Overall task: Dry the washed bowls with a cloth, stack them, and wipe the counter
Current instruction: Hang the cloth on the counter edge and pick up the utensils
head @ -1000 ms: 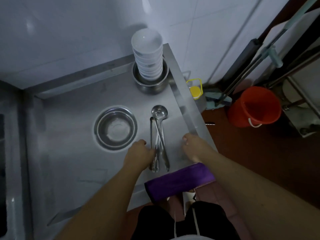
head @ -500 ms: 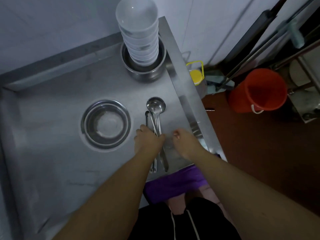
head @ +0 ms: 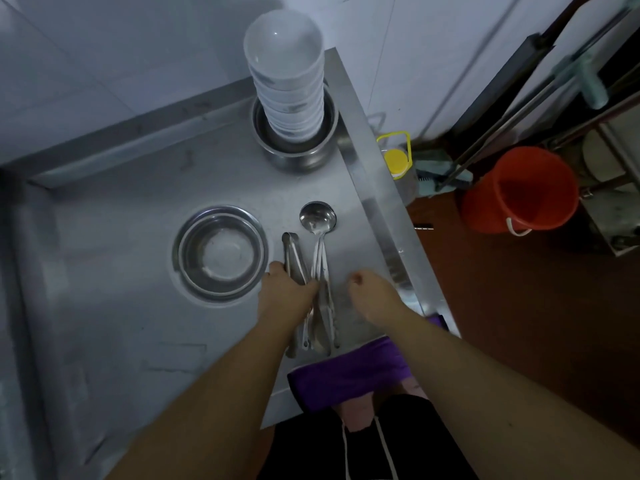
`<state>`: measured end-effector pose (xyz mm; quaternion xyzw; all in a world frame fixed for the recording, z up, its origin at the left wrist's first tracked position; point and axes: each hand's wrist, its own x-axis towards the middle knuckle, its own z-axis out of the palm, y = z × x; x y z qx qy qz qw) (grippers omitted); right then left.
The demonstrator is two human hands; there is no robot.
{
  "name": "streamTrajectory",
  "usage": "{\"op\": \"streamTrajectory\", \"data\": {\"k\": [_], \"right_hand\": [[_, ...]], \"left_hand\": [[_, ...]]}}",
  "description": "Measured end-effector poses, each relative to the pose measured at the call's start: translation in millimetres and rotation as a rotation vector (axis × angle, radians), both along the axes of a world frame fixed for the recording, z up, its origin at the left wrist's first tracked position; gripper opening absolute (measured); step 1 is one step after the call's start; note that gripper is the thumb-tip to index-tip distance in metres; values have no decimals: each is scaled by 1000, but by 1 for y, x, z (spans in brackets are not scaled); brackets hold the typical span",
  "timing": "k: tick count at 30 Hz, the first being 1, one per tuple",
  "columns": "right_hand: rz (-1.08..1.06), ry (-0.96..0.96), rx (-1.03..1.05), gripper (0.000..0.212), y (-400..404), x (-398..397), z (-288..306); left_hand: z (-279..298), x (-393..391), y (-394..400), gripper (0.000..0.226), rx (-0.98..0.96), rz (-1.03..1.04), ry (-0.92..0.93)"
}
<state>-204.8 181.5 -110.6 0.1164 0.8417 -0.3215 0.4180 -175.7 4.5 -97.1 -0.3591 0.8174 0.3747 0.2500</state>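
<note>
A tall stack of white bowls [head: 285,74] stands inside a steel pot [head: 298,155] at the back right of the steel counter [head: 121,306]. A shallow steel bowl [head: 220,252] sits mid-counter. Beside it lie steel tongs [head: 293,256] and ladles [head: 318,218]. My left hand [head: 289,294] lies over the tongs with its fingers curled round them. My right hand [head: 374,296] hovers to the right of the ladle handles, fingers loosely curled, holding nothing. A folded purple cloth [head: 349,372] hangs over the counter's front edge, below my hands.
The counter's raised right rim [head: 377,202] runs along a drop to the floor. On the floor stand an orange bucket [head: 519,192], a yellow-capped jug [head: 396,161] and mop handles [head: 512,109]. A tiled wall [head: 121,64] backs the counter.
My left hand has slid forward onto the tongs and closed around them. My right hand left the counter's right rim and moved inward towards the ladles. The view shifted closer to the counter.
</note>
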Motion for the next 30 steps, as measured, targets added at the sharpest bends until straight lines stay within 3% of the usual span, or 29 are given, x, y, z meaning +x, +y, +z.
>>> {"op": "streamTrajectory", "data": {"k": [4,9,12,16,21,30], "right_hand": [[-11,23,31,23,-30,5,-3],[-55,75,203,55,-77,11,-6],[-51,87,301,61,-96,14,-12],[-28,72,356,58,-107,14,-23],[-67,94,335,31,-103,16,-31],[-186,100,170,31,-83,3,-20]], "left_hand": [[5,21,-29,52,9,64,67],[4,49,-67,43,39,164,113],[2,65,-85,42,51,220,97],[1,82,-104,42,69,311,84],[0,94,-110,38,87,338,86],[12,96,-113,40,91,300,115]]}}
